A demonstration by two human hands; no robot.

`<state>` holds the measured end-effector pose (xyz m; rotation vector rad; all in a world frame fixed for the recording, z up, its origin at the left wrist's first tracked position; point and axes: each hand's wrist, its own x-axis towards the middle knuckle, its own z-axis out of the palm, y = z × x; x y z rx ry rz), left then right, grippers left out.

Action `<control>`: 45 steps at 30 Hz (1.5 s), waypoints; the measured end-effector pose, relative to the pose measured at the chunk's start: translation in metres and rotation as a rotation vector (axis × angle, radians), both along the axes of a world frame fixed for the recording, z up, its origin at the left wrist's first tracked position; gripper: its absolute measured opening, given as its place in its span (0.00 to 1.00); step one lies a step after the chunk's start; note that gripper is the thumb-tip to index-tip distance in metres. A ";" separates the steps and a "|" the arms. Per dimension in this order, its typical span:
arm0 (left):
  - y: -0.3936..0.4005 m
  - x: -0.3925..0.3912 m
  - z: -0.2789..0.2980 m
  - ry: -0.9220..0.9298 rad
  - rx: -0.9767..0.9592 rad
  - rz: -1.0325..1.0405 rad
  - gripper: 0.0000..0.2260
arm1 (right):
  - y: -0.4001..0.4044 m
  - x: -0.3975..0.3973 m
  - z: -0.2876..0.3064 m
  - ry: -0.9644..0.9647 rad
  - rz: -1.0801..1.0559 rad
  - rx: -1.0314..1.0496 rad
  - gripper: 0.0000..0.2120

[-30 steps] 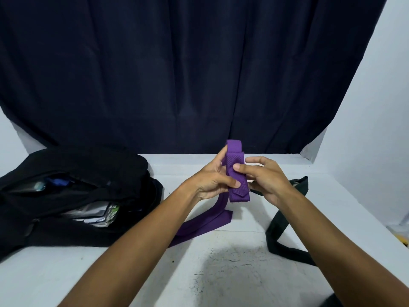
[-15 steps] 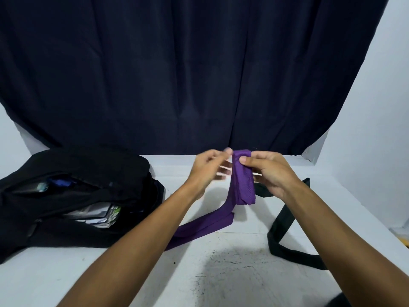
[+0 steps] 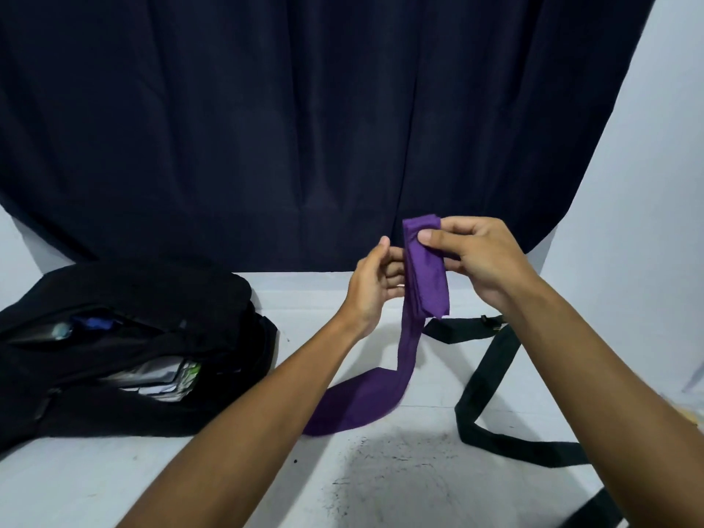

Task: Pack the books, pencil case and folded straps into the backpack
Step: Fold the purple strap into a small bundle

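Raised purple strap (image 3: 426, 276), right hand (image 3: 478, 257) grip near top

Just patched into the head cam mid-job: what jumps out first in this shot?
The purple strap, held up mid-frame: the right hand pinches its folded top, the left hand is beside it, and its tail trails onto the white table. At left lies the open black backpack; at right, a black strap, unfolded.

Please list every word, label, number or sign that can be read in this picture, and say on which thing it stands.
None can be read.
Papers in the backpack: coloured print, too blurred to read.
Purple strap, black strap: no text visible.
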<state>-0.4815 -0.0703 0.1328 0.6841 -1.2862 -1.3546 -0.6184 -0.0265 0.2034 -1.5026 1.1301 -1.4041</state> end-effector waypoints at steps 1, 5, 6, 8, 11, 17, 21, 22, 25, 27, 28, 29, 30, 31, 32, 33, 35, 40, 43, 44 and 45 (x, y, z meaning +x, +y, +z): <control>0.001 -0.001 -0.001 -0.006 0.010 -0.018 0.20 | -0.002 -0.001 0.001 -0.047 -0.005 0.040 0.01; 0.006 -0.002 -0.002 0.005 0.048 -0.098 0.17 | -0.013 -0.005 0.001 -0.225 -0.006 0.158 0.01; 0.007 -0.001 -0.003 0.011 0.058 -0.121 0.16 | -0.015 -0.006 0.001 -0.264 -0.002 0.177 0.02; 0.009 0.001 -0.007 0.006 0.072 -0.165 0.15 | -0.021 -0.009 0.001 -0.335 -0.005 0.209 0.02; 0.013 0.001 -0.007 0.008 0.122 -0.181 0.20 | -0.026 -0.009 -0.003 -0.438 -0.031 0.271 0.07; 0.017 -0.006 -0.002 0.012 0.226 -0.120 0.28 | -0.029 0.000 -0.012 -0.518 -0.158 0.247 0.07; 0.019 -0.009 0.002 -0.002 0.231 -0.085 0.22 | -0.029 0.007 -0.016 -0.498 -0.221 0.200 0.02; 0.020 -0.010 0.002 -0.025 0.206 -0.078 0.17 | -0.028 0.008 -0.017 -0.483 -0.232 0.187 0.00; 0.020 -0.011 -0.002 -0.037 0.158 -0.077 0.04 | -0.027 0.010 -0.020 -0.415 -0.280 0.140 0.02; 0.018 -0.009 -0.004 -0.031 0.154 -0.066 0.05 | -0.025 0.012 -0.022 -0.403 -0.305 0.104 0.03; 0.017 -0.009 -0.004 -0.034 0.148 -0.061 0.06 | -0.024 0.011 -0.025 -0.413 -0.323 0.084 0.07; 0.017 -0.008 -0.004 -0.035 0.147 -0.063 0.07 | -0.023 0.011 -0.026 -0.430 -0.329 0.081 0.11; 0.017 -0.007 -0.004 -0.033 0.144 -0.067 0.07 | -0.022 0.009 -0.029 -0.442 -0.313 0.106 0.17; 0.018 -0.007 -0.004 -0.024 0.142 -0.071 0.07 | -0.020 0.008 -0.030 -0.447 -0.264 0.155 0.22; 0.018 -0.006 -0.003 -0.023 0.133 -0.069 0.07 | -0.018 0.007 -0.032 -0.451 -0.190 0.219 0.25; 0.017 -0.005 -0.003 -0.029 0.125 -0.066 0.07 | -0.016 0.006 -0.033 -0.441 -0.113 0.279 0.26; 0.017 -0.004 -0.004 -0.055 0.119 -0.062 0.07 | -0.017 0.004 -0.036 -0.365 -0.044 0.332 0.21; 0.022 -0.009 -0.012 -0.225 0.076 0.290 0.08 | -0.025 0.001 -0.028 -0.258 -0.109 0.241 0.11; 0.025 -0.007 -0.025 -0.235 0.215 0.488 0.20 | -0.029 -0.001 -0.018 -0.304 -0.092 0.197 0.08; 0.026 -0.005 -0.029 -0.232 0.343 0.383 0.23 | -0.028 0.000 -0.016 -0.318 -0.071 0.183 0.07; 0.027 -0.002 -0.031 -0.195 0.492 0.221 0.26 | -0.026 0.001 -0.014 -0.315 -0.049 0.169 0.06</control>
